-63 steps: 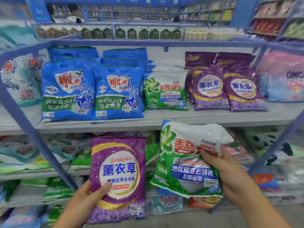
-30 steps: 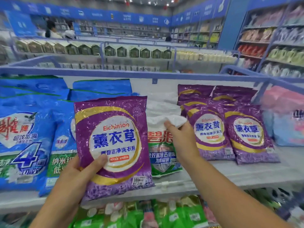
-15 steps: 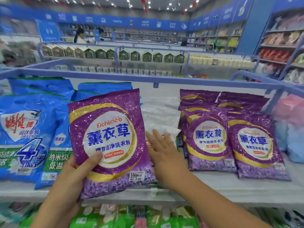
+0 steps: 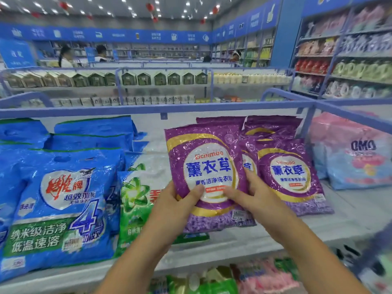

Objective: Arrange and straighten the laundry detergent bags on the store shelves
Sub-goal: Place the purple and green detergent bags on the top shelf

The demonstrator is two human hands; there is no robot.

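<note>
A purple lavender detergent bag [image 4: 206, 162] stands upright at the middle of the top shelf [image 4: 350, 219]. My left hand [image 4: 176, 206] grips its lower left edge and my right hand [image 4: 252, 198] grips its lower right edge. Behind and to its right stand more purple bags [image 4: 290, 172] in a stack. A green and white bag [image 4: 137, 200] stands just left of the held bag, partly hidden by my left hand. Blue bags [image 4: 61, 204] fill the shelf's left side.
Pink and blue OMO bags [image 4: 358, 158] sit at the far right behind a blue rail [image 4: 148, 108]. Green and pink packs [image 4: 212, 281] lie on the shelf below. Other aisles and people stand in the background.
My left hand has carried the purple bag to the right, in front of the purple stack. My right hand has left the green and white bag and taken the purple bag's right edge.
</note>
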